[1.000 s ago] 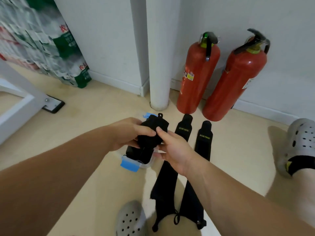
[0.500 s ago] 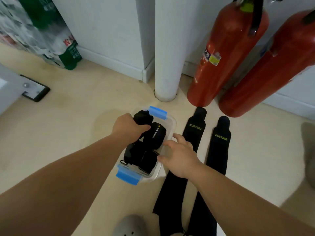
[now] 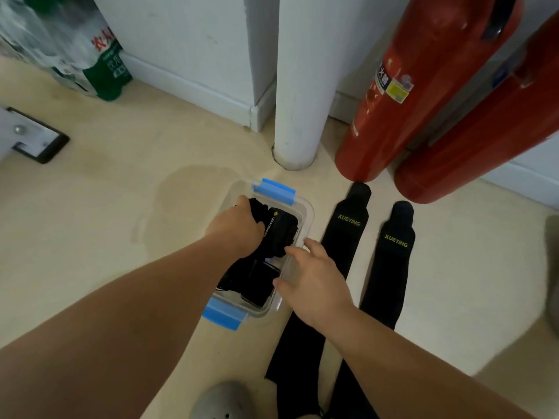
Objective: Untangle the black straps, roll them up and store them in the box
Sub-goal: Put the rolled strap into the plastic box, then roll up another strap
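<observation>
1. My left hand (image 3: 234, 229) is down in the clear plastic box with blue clip latches (image 3: 306, 216), centre of the frame; the fingers are curled tight round a rolled black fabric strap with yellow lettering (image 3: 279, 228), pushing it into the far end.
2. My right hand (image 3: 314, 282) is spread and loose, holding nothing; fingertips and thumb rest on the box's right-hand wall, steadying it on the pale floor.
3. More dark rolls (image 3: 257, 282) lie in the near end of the box, touching the one I grip; how many, I cannot tell.
4. To do this well, I'd hold the squeeze until the roll is wedged between the wall and its neighbours; let go too soon and I reckon it springs open.
5. Seat it below the rim, lettering or not, so a lid could close later; I see no lid in the frame.
6. The right hand should bear down on the wall, not just touch it; the box looks light and likely to skid.
7. Not finished, by my judgement; two long flat black straps marked XUEYING (image 3: 348, 237) lie unrolled just right of the box, side by side, tips toward the red fire extinguishers (image 3: 408, 101) in the upper right; their lower ends pass under my right forearm, so I cannot tell whether they are tangled.
</observation>
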